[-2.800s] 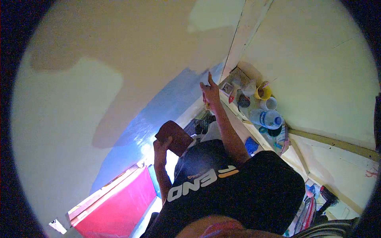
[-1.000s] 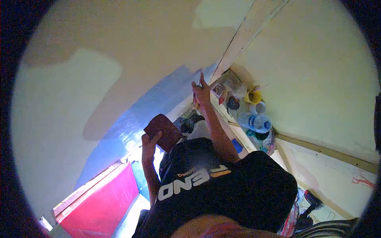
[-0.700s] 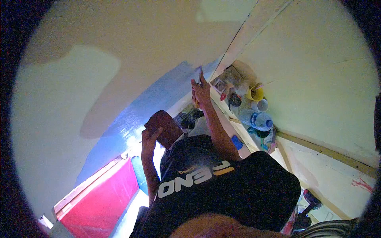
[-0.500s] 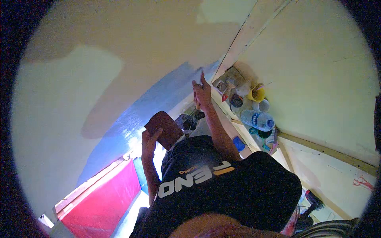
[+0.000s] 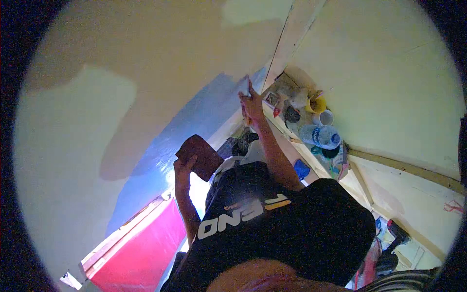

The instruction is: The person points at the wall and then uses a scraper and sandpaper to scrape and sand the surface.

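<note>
My left hand [image 5: 184, 168] grips a dark brown rectangular object [image 5: 200, 156], thumb across its near face, held in front of my black shirt [image 5: 282, 233]. What kind of object it is I cannot tell. Up at the wall [image 5: 160, 87], my right hand [image 5: 252, 106] is closed around what looks like a slim paintbrush [image 5: 247, 120], mostly hidden by the fingers, its index finger stretched toward the wall. The fingertips are at the upper end of a blue painted band [image 5: 194, 109], close to the wooden corner strip [image 5: 279, 53].
Right of my right arm, a ledge carries a yellow cup [image 5: 317, 104], a white cup [image 5: 324, 118], a clear plastic bottle [image 5: 318, 136] and other small items. A blue object [image 5: 301, 169] lies below. Lower left is a red panel [image 5: 141, 248]; a wooden beam [image 5: 404, 170] runs along the right wall.
The view has shifted slightly, so the ledge and red panel appear further right. My right hand sits slightly higher along the blue band; my left hand keeps its hold on the brown object.
</note>
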Action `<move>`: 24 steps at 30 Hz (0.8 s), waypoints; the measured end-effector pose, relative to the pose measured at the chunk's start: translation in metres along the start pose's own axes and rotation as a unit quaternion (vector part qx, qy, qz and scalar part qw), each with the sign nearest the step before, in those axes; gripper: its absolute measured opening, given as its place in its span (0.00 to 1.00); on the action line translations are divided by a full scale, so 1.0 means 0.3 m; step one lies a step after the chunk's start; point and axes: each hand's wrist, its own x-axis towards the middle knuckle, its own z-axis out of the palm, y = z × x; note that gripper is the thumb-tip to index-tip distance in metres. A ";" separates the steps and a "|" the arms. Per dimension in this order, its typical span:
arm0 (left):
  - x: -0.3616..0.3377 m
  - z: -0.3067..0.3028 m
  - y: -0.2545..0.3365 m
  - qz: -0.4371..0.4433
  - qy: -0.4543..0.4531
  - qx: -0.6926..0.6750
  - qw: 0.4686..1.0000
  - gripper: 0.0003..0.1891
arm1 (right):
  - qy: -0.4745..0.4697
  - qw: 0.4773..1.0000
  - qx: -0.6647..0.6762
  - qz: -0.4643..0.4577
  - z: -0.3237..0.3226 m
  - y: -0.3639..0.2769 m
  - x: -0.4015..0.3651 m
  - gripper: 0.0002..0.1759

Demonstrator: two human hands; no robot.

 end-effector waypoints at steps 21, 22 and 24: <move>0.041 0.027 0.035 -0.007 -0.015 0.025 1.000 0.18 | -0.017 0.998 0.063 0.012 0.012 -0.011 0.013 0.38; 0.041 0.025 0.034 -0.011 -0.021 0.021 1.000 0.18 | -0.015 0.997 0.077 0.023 0.010 0.001 0.028 0.38; 0.039 0.025 0.039 -0.026 -0.023 0.023 0.999 0.18 | -0.010 0.994 0.104 0.038 0.008 0.011 0.054 0.38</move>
